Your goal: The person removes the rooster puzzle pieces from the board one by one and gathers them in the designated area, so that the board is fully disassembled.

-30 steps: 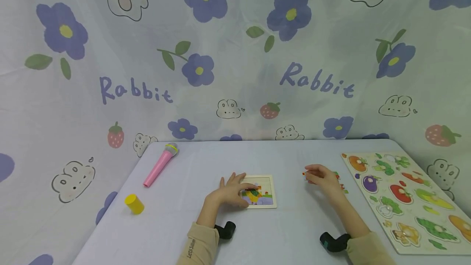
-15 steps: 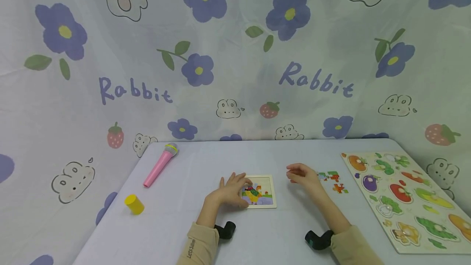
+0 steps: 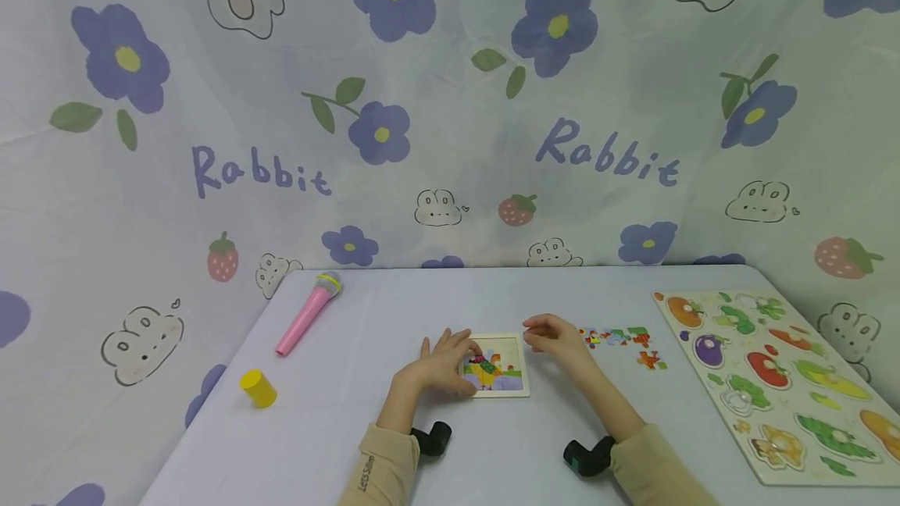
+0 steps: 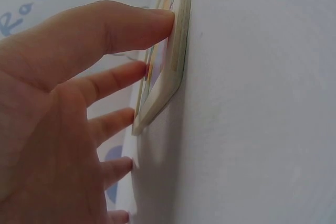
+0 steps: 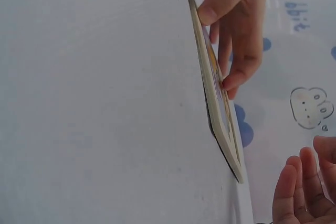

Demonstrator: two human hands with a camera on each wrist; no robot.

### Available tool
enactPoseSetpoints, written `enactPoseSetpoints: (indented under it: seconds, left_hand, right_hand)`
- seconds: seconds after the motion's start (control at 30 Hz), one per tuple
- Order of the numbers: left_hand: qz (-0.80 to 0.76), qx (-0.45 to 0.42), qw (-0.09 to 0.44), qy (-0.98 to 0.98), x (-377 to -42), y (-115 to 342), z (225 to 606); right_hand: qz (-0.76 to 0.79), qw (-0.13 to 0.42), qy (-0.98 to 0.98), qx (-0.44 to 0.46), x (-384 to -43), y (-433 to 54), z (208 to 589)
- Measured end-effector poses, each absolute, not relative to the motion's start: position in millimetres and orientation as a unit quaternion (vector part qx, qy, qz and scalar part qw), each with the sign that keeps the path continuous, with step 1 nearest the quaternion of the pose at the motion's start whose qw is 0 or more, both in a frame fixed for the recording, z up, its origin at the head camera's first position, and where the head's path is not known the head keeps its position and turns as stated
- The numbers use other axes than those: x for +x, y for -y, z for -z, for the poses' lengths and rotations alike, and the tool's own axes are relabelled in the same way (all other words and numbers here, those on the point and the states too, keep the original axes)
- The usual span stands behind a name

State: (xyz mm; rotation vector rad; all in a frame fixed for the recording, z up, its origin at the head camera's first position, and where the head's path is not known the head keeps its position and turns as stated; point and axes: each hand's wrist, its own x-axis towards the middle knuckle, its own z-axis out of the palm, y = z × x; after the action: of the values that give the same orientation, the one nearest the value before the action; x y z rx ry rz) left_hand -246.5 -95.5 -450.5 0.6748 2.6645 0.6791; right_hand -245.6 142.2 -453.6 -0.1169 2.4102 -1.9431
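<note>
A small framed picture puzzle (image 3: 521,385) lies flat on the white table, its picture partly filled in with a colourful bird and green and purple parts. My left hand (image 3: 444,364) rests spread on its left side. In the left wrist view the thumb (image 4: 142,22) presses the frame's near edge, and the fingers reach over the far side. My right hand (image 3: 562,340) hovers by the frame's upper right corner, fingers loosely bent; no object shows between its fingertips (image 5: 286,179). Loose jigsaw pieces (image 3: 648,360) lie to its right, several in a row partly behind the hand.
At the right lies a large vegetable peg board (image 3: 773,381). A pink toy microphone (image 3: 305,318) and a yellow cylinder (image 3: 258,388) are on the left. A patterned rabbit-and-flower cloth (image 3: 450,100) hangs behind the table.
My right hand has moved left from over the loose pieces to beside the frame, uncovering the pieces. The left hand stays on the puzzle; its index finger has drawn back from the picture.
</note>
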Motion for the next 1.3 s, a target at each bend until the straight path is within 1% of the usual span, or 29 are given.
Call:
enactPoseSetpoints:
  seconds: [0.17, 0.3, 0.4, 0.53, 0.67, 0.77, 0.93, 1.07, 1.3]
  left_hand:
    - [-0.239, 0.235, 0.153, -0.93, -247, 96, 450]
    - [-0.239, 0.236, 0.153, -0.93, -247, 96, 450]
    - [-0.237, 0.236, 0.156, -0.929, -247, 95, 450]
    - [-0.24, 0.236, 0.159, -0.928, -247, 96, 449]
    - [-0.241, 0.237, 0.16, -0.927, -247, 96, 450]
    - [-0.242, 0.238, 0.159, -0.927, -247, 97, 450]
    - [-0.244, 0.239, 0.158, -0.926, -247, 97, 449]
    - [-0.242, 0.238, 0.158, -0.927, -247, 97, 450]
    - [-0.234, 0.235, 0.158, -0.93, -247, 96, 450]
  right_hand:
    - [0.626, 0.026, -0.778, -0.038, -249, -133, 456]
    - [0.599, 0.032, -0.798, -0.059, -251, -123, 460]
    - [0.543, 0.025, -0.835, -0.085, -253, -115, 462]
    - [0.429, 0.016, -0.895, -0.12, -252, -106, 463]
    - [0.334, 0.024, -0.931, -0.148, -251, -100, 464]
    - [0.302, 0.031, -0.94, -0.155, -251, -97, 464]
    - [0.297, 0.029, -0.941, -0.16, -251, -95, 463]
    - [0.337, 0.023, -0.927, -0.163, -252, -95, 462]
    - [0.446, 0.054, -0.877, -0.169, -251, -99, 461]
